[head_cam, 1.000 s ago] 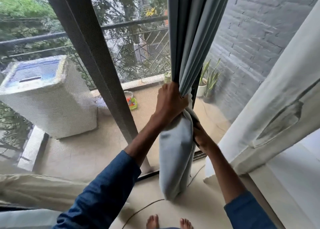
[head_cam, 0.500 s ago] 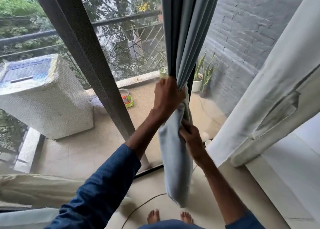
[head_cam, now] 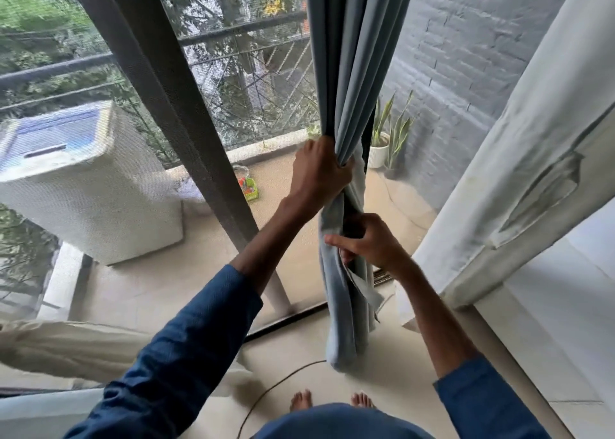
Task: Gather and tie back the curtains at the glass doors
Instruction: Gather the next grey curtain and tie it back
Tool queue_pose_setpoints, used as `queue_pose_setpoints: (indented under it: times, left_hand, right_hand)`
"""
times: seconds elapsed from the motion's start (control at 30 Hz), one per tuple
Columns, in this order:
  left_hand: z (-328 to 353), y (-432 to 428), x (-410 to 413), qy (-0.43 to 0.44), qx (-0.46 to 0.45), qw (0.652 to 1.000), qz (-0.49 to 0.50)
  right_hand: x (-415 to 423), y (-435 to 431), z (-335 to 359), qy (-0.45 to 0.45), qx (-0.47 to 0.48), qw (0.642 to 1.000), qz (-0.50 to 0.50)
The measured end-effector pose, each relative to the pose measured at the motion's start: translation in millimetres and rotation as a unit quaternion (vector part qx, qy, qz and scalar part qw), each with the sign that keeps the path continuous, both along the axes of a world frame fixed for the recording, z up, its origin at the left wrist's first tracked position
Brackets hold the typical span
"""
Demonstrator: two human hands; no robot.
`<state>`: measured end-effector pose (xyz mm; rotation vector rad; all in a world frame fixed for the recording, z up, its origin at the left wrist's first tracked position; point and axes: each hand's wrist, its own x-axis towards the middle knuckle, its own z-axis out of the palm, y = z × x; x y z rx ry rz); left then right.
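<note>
A grey-blue curtain (head_cam: 352, 72) hangs bunched in front of the glass door with its dark frame (head_cam: 173, 106). My left hand (head_cam: 316, 172) is closed around the gathered folds at mid height. Below that grip the fabric is doubled up into a hanging loop (head_cam: 342, 322) whose bottom hovers just above the floor. My right hand (head_cam: 369, 242) pinches the loop's folds a little lower, on the right side, with the forefinger stretched left across the cloth. A loose hem corner sticks out under it.
A cream curtain (head_cam: 532, 159) hangs at the right beside a white wall. Another pale curtain (head_cam: 66, 348) lies low at the left. A thin cord (head_cam: 276, 385) runs over the floor by my bare feet (head_cam: 332, 400). Outside stand a covered appliance (head_cam: 90, 185) and a potted plant (head_cam: 382, 139).
My right hand has come from behind the curtain to its front and right side and now pinches the folded fabric. The loop has narrowed. My left hand keeps its grip.
</note>
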<state>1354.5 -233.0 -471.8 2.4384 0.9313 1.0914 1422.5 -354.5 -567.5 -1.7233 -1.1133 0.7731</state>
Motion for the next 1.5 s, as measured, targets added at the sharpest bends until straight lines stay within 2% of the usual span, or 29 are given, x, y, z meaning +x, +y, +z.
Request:
queue_pose_setpoints:
  times: [0.1,0.17,0.23,0.3,0.5,0.57,0.63,0.8,1.07,1.2,1.33,1.5]
  left_hand:
    - [-1,-1,3,-0.004,0.008,1.000,-0.001]
    - [-1,-4,5,-0.008,0.015,1.000,-0.001]
    - [-4,-7,7,-0.007,0.018,1.000,-0.008]
    - [-7,-8,10,-0.003,0.017,1.000,-0.016]
    - [-8,2,10,-0.001,0.005,1.000,-0.011]
    - [-6,9,9,0.003,-0.001,1.000,-0.013]
    - [-5,16,8,0.008,-0.009,1.000,-0.021]
    - [-6,21,5,0.012,-0.013,0.999,-0.035]
    - [-10,20,6,0.006,-0.005,1.000,-0.027]
    - [-12,26,8,0.009,-0.022,0.999,-0.026]
    - [-11,24,10,0.001,-0.009,1.000,-0.028]
    - [-15,21,16,0.017,-0.002,1.000,-0.018]
  right_hand:
    - [13,-6,1,0.078,0.000,0.996,0.041]
    - [15,-7,1,0.029,-0.004,0.999,0.040]
    - [12,-5,-3,-0.075,-0.011,0.997,0.016]
    - [7,-3,-9,-0.102,-0.017,0.995,-0.013]
    - [10,-10,-18,-0.057,-0.004,0.997,-0.050]
    - [19,-14,-14,-0.008,-0.018,0.999,-0.049]
    - [32,-19,-10,0.047,-0.021,0.999,-0.017]
    - [54,-32,0,0.075,-0.041,0.995,0.061]
    - [40,-29,3,0.047,0.020,0.998,-0.021]
    - [45,-35,6,0.068,0.057,0.995,-0.052]
    - [49,-35,5,0.059,0.053,0.994,-0.073]
    - [38,-36,11,-0.032,0.033,0.998,-0.033]
